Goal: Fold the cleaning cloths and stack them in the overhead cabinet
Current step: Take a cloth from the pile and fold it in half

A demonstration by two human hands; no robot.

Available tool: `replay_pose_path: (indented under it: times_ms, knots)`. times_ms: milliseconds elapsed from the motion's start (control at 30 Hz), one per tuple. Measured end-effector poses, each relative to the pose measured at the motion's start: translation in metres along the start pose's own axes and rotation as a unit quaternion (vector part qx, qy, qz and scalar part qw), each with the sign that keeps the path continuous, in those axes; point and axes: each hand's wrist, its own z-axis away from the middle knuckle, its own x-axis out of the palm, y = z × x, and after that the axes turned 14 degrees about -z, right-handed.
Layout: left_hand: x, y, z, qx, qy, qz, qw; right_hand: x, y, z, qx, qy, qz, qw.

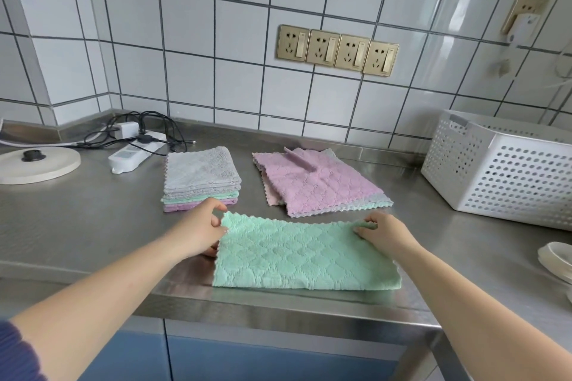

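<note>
Here, on a steel kitchen counter:
Left hand: the left hand (pixel 202 230) pinches the far left corner of a green cloth (pixel 305 255) between thumb and curled fingers, at the cloth's left edge.
Right hand: the right hand (pixel 385 233) pinches the far right corner of the same cloth, fingers curled over its zigzag edge.
Green cloth: quilted, doubled over with the fold toward the person, lying flat near the front edge of the counter (pixel 93 226); its far edge is lifted slightly between the two hands.
Folded stack: just beyond the left hand, a neat stack of folded cloths (pixel 201 179), grey on top with green and purple layers showing below.
Loose pile: beyond the right hand, a flat pile of unfolded cloths (pixel 318 182), purple on top, with pink, grey and green edges peeking out beneath; one corner of the top cloth is flipped over.
Basket: a white perforated plastic basket (pixel 501 170) stands at the right, well apart from the cloths.
Dishes: pale dishes (pixel 557 260) show at the right edge of the frame, partly cut off.
Power strip: a white power strip (pixel 136 151) with a plugged-in charger (pixel 127 128) and tangled black cables (pixel 145 124) lies at the back left.
Round lid: a white disc with a black knob (pixel 37 162) sits at the far left.
Wall: white tiles with dark grout carry a row of four gold sockets (pixel 337 51); another socket with a white plug (pixel 523 17) is at the upper right.
Below: blue cabinet fronts (pixel 247 359) under the counter.
</note>
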Motion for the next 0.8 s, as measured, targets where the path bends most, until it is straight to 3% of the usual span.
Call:
replay_pose_path:
  times_ms: [300,400,467,633,800]
  knots:
    - [-0.008,0.006,0.000,-0.020,-0.045,-0.037,0.998,0.003,-0.003,-0.004,0.002,0.012,0.029,1.000]
    - [-0.015,0.016,0.006,0.036,0.014,-0.244,0.969,0.000,-0.010,0.009,-0.062,0.053,0.158,0.984]
    - [-0.012,0.033,0.014,0.093,0.046,-0.264,0.959,0.009,-0.025,0.025,-0.145,0.060,0.212,0.965]
    - [0.028,0.087,0.034,0.212,0.009,-0.248,0.945,0.068,-0.059,0.066,-0.173,-0.115,0.171,0.963]
    - [0.055,0.080,0.041,0.182,-0.049,-0.272,0.944,0.085,-0.043,0.075,-0.177,-0.135,0.188,0.957]
